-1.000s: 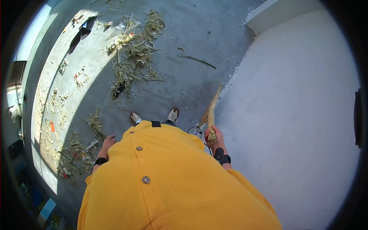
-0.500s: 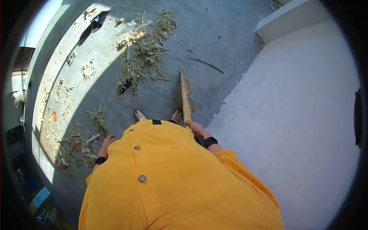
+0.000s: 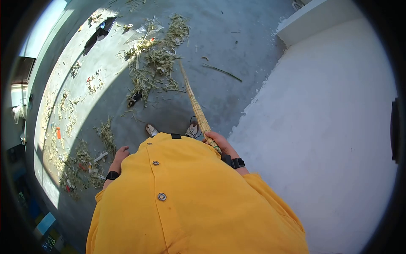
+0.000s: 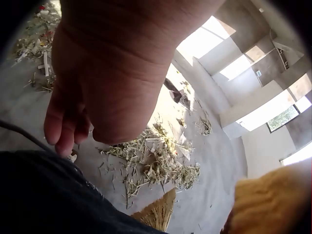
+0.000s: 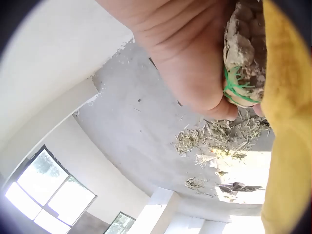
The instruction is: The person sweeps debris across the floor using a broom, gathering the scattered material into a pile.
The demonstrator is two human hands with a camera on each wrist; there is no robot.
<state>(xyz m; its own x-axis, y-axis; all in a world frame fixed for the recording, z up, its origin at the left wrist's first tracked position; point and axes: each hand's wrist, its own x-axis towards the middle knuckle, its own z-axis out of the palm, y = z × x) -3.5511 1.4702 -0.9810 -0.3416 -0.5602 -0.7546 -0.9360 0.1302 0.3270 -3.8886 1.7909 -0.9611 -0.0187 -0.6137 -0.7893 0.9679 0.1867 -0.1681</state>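
Note:
A straw broom (image 3: pixel 195 106) slants forward and left from my right hand (image 3: pixel 220 142), which grips its handle by the near end. In the right wrist view, green string (image 5: pixel 236 88) is tied round the rough butt of the broom, beside the thumb. The broom's flared bristles (image 4: pixel 160 210) show low in the left wrist view. Its far tip overlaps the edge of a pile of straw and litter (image 3: pixel 154 63) on the floor. My left hand (image 3: pixel 122 155) hangs at my side, fingers loosely bent, holding nothing.
More straw and scraps (image 3: pixel 84 167) lie on the floor at left, near a white strip (image 3: pixel 100 156). A dark plastic piece (image 3: pixel 98 36) sits in the sunlit part. A loose stalk (image 3: pixel 222 73) lies ahead. The white wall (image 3: pixel 321 127) rises close on my right.
The right hand has swung the broom from beside the wall leftward across my front, and its tip now reaches toward the straw pile. My left hand stays at my side.

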